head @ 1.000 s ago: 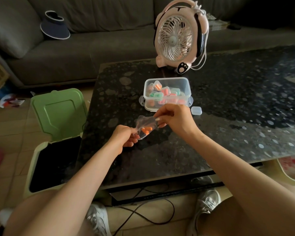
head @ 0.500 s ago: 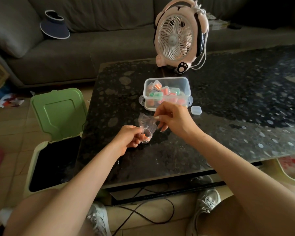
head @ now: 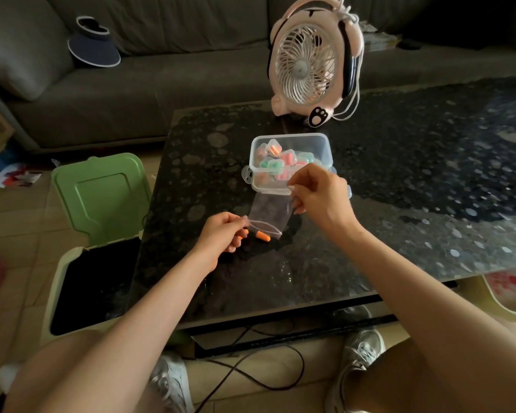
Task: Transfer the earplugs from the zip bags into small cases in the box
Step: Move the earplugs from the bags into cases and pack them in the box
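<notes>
A clear zip bag (head: 268,212) hangs upside down above the dark table (head: 399,204), its open zip edge at the bottom. My right hand (head: 319,198) pinches the bag's upper corner. My left hand (head: 222,232) pinches the lower left corner at the opening. One orange earplug (head: 263,236) lies just below the opening; another orange earplug (head: 245,233) shows against my left fingers. Behind the bag stands a clear plastic box (head: 291,162) holding several small cases with coloured earplugs.
A pink desk fan (head: 313,59) with a white cord stands at the table's back edge. A green-lidded bin (head: 99,234) stands open on the floor to the left. A sofa with a visor cap (head: 94,43) runs along the back. Cables lie under the table.
My right hand has lifted the bag's closed end up and back, tipping the bag upside down. The orange earplugs have slid out of the opening by my left hand.
</notes>
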`<action>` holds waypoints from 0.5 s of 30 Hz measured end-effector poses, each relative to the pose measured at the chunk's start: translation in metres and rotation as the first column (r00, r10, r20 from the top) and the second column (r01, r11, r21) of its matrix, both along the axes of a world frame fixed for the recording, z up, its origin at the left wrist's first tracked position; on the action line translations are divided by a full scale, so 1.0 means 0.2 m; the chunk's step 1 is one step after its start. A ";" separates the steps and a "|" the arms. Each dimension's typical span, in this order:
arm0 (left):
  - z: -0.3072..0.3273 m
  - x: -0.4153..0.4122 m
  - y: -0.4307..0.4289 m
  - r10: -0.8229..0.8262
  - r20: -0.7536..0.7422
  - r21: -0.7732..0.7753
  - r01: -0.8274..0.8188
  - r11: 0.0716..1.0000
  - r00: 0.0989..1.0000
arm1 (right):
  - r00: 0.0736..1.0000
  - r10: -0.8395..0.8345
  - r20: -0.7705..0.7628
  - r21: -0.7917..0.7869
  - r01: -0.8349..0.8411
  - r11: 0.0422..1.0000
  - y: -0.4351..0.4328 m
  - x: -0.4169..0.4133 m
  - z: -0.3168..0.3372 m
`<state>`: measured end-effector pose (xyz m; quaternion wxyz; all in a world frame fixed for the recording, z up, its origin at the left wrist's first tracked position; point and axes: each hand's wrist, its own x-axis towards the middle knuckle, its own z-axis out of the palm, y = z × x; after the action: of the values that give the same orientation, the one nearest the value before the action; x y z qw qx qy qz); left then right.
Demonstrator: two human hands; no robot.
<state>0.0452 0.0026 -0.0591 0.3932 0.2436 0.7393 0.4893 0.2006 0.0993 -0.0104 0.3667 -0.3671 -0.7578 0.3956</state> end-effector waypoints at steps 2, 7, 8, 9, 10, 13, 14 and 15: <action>-0.02 -0.01 0.00 -0.020 -0.110 -0.001 0.020 1.000 0.994 | 0.998 -0.066 0.012 -0.014 0.066 0.998 0.03 0.02 0.00; -0.05 -0.02 -0.02 -0.162 -0.588 -0.188 0.061 0.980 0.792 | 0.959 -0.195 0.206 -0.030 0.205 0.978 0.13 0.08 -0.02; -0.06 -0.02 -0.02 -0.184 -0.638 -0.210 0.062 0.976 0.748 | 0.942 -0.197 0.270 -0.037 0.215 0.976 0.14 0.09 -0.02; -0.07 -0.02 -0.02 -0.201 -0.676 -0.222 0.064 0.973 0.709 | 0.921 -0.201 0.333 -0.038 0.226 0.973 0.15 0.11 -0.03; -0.08 -0.01 -0.02 -0.215 -0.701 -0.229 0.070 0.971 0.680 | 0.897 -0.203 0.392 -0.028 0.232 0.972 0.16 0.12 -0.03; -0.08 -0.01 -0.02 -0.220 -0.746 -0.178 0.129 0.975 0.629 | 0.799 -0.193 0.569 0.034 0.212 0.977 0.15 0.15 -0.03; -0.07 0.00 -0.01 -0.214 -0.766 -0.132 0.177 0.975 0.606 | 0.771 -0.183 0.610 0.045 0.197 0.979 0.15 0.16 -0.04; -0.05 0.00 -0.01 -0.222 -0.790 -0.097 0.241 0.966 0.571 | 0.745 -0.178 0.643 0.055 0.187 0.981 0.15 0.16 -0.04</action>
<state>0.0460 0.0003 -0.0697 0.0813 0.5339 0.7929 0.2821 0.2331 0.1288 -0.0192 0.1183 -0.5551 -0.7955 0.2122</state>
